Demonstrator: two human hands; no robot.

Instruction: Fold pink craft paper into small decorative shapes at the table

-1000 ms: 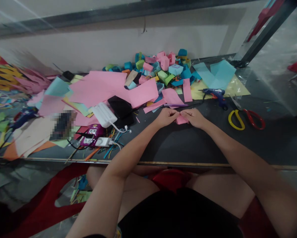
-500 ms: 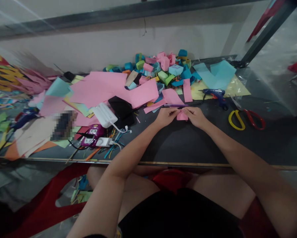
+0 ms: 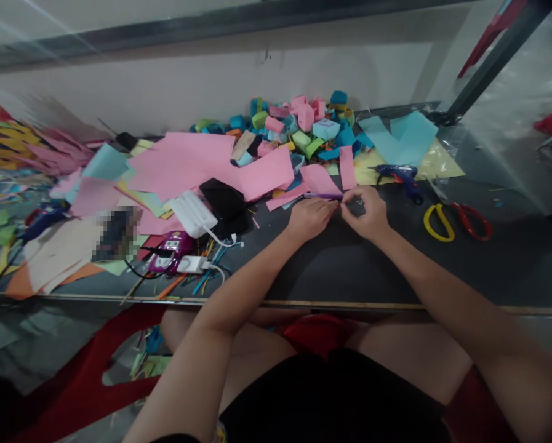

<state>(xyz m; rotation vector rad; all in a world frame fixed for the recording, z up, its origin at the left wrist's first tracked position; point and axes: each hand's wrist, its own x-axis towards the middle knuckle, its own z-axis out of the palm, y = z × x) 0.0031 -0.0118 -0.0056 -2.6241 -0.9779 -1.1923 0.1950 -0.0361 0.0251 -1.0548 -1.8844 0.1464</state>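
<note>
My left hand (image 3: pixel 313 218) is closed just above the dark tabletop, its fingers bent over a small pink piece of paper that is almost wholly hidden. Facing it, my right hand (image 3: pixel 367 213) makes a ring, with thumb and forefinger pinched at the paper's edge beside the left fingertips. Right behind the hands lie a purple pen-like stick (image 3: pixel 324 196) and a curved pink paper sheet (image 3: pixel 320 179). A narrow pink strip (image 3: pixel 348 167) stands out a little farther back.
A blue glue gun (image 3: pixel 398 174) and scissors with yellow and red handles (image 3: pixel 472 221) lie to the right. Small folded paper boxes (image 3: pixel 306 117) are heaped at the back. Leftward are pink sheets (image 3: pixel 183 160), a white power bank (image 3: pixel 193 213) and a purple power strip (image 3: pixel 172 252).
The pink paper, earlier showing below both hands' fingertips, is now mostly hidden. My right hand has turned and lifted slightly, its fingers curling into a ring; my left has closed further over the paper.
</note>
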